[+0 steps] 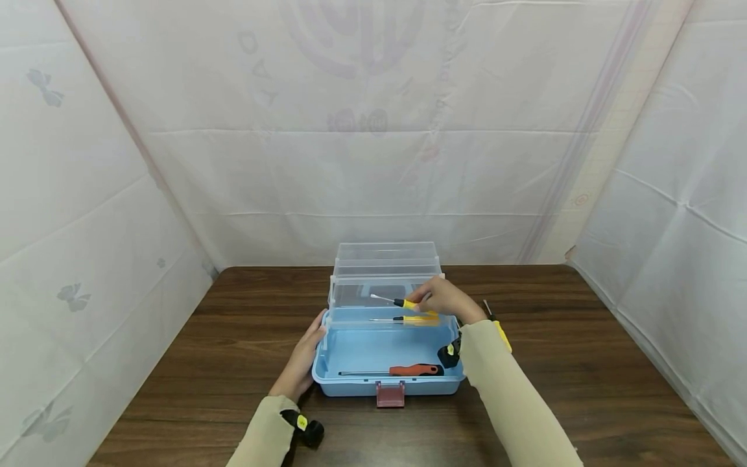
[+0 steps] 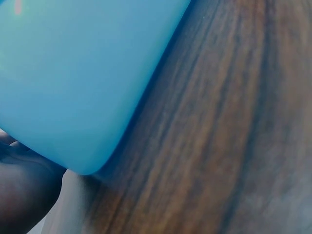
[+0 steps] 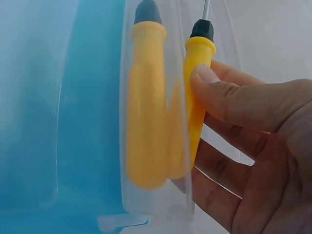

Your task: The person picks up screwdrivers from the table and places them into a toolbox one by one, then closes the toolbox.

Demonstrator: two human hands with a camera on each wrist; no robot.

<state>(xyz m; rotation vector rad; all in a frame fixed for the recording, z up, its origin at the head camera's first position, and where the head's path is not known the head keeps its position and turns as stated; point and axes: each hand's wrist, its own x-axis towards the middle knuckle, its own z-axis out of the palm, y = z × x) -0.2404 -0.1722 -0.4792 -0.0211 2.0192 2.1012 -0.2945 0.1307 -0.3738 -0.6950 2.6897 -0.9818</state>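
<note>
A light blue toolbox (image 1: 362,347) stands on the table with its clear lid (image 1: 386,259) raised at the back. My left hand (image 1: 302,360) rests along the box's left side, fingers fairly straight against the wall. Over the clear tray (image 3: 156,202), my right hand (image 1: 446,299) pinches a yellow screwdriver (image 3: 199,48) by its handle, the thumb on top and the blade pointing left. Part of that handle shows through the tray's wall. Inside the tray lies a second yellow screwdriver (image 1: 415,318). On the box floor, near the front, lies a red and black screwdriver (image 1: 411,370).
Another yellow screwdriver (image 1: 500,332) lies on the table right of the box, partly behind my right sleeve. A reddish latch (image 1: 390,394) hangs at the box's front. White sheets (image 1: 292,175) enclose the wooden table (image 1: 245,311) at the back and sides.
</note>
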